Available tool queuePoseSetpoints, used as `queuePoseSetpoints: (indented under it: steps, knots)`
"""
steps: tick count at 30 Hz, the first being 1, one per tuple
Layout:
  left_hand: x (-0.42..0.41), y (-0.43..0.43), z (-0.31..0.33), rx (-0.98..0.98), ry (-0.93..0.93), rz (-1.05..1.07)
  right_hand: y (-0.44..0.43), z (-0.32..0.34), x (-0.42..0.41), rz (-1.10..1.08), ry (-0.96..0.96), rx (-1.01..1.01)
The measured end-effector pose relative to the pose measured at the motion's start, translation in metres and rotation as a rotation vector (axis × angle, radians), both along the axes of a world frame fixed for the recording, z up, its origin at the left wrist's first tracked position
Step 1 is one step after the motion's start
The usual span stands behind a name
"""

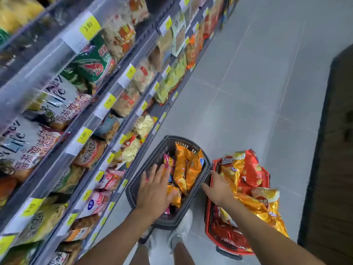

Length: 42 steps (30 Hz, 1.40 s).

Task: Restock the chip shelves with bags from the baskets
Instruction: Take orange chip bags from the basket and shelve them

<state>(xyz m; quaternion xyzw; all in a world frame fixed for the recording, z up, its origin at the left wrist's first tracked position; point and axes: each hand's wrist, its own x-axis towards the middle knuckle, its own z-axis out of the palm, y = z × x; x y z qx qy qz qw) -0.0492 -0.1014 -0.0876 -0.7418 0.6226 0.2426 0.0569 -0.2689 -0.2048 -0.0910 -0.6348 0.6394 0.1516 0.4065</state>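
**Orange bags lying just past the left fingertips**

The orange chip bags are lying in the black basket, side by side, their long axes running near to far and their top ends pointing far, leaning a little right; they are sitting just to the right of and beyond the left hand, which is spreading flat over the basket's left half with fingers straight and nothing in its grasp (whether the palm is touching the bags beneath it cannot be told). That hand is plainly the nearer one; a short reach right and far is likely all the pick is asking for. The right hand is resting at the left edge of the red basket, fingers extended against the gold bags heaped there, gripping none of them as far as can be seen. The chip shelves are running along the left, well apart from both baskets.
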Motion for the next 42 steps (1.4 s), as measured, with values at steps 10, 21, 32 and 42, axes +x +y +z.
queuePoseSetpoints:
  steps: [10, 21, 32, 42]
  knots:
    - [0.032, -0.018, -0.108, 0.02, 0.095, 0.0, -0.05, -0.144, 0.045, -0.519, -0.045, 0.133]
    - [0.057, -0.023, -0.133, 0.009, 0.21, -0.016, -0.077, -0.159, 0.044, -0.51, -0.072, 0.015]
    - [0.054, -0.113, -0.081, -0.039, 0.78, 0.313, -0.128, -0.047, 0.009, -0.747, -0.66, 0.036]
    - [0.044, -0.125, -0.061, 0.214, 1.31, 0.5, -0.121, -0.03, 0.032, -0.756, -0.994, 0.262]
